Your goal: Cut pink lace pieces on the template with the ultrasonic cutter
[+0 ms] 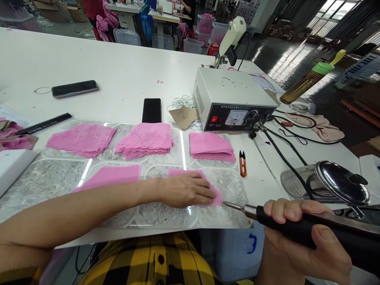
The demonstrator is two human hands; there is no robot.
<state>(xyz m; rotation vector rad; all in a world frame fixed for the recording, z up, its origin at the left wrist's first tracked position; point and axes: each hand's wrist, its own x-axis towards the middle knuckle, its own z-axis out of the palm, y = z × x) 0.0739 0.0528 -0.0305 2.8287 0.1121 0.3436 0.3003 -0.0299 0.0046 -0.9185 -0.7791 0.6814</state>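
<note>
— What's in front of you, biggest first?

— The white bench carries it all. On it lies a clear mat over a grey speckled sheet, and I place the rest by that mat. Just beyond its far right corner sits a white control box with a dial on its dark front; cables run from it toward me along the mat's right edge. Right of the mat, a shiny metal lid rests on a tray.

— And on the mat?

— Along its far edge, three pink stacks: lace squares at the left, scalloped lace in the middle, plain fabric squares at the right. A flat pink sheet lies nearer me, left of centre. Past the far edge lie two dark phones, well apart. Small orange snips lie just off the right edge.

— Your hands?

— My left hand lies flat, palm down, fingers spread open, pressing a pink fabric piece onto the mat near its front right; it grips nothing. My right hand is closed around the black handle of a cutting wand, just off the mat's front right corner. Its thin metal tip points left and sits right beside the piece's corner; I cannot tell whether it touches.
</note>
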